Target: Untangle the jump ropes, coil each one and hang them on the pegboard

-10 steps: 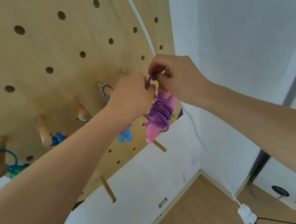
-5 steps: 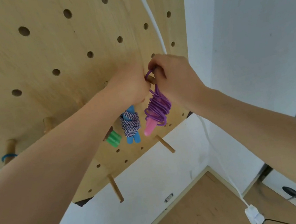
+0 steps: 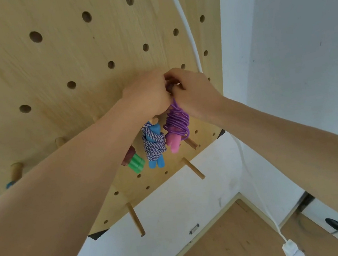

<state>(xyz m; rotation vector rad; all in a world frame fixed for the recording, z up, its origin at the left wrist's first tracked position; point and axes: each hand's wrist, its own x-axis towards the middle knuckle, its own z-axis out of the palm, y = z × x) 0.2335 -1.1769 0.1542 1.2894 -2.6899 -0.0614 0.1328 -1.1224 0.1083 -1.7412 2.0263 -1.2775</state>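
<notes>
Head view showed both hands, the left hand (image 3: 147,93) and right hand (image 3: 193,93), had moved up the pegboard (image 3: 66,62) near its right edge, still pinching the purple jump rope (image 3: 177,122) loop there, so hanging looked almost done.

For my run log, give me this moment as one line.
step: hanging purple jump rope on pegboard | left hand, right hand: both pinching its top loop | blue-handled striped rope: hung beside it
</notes>
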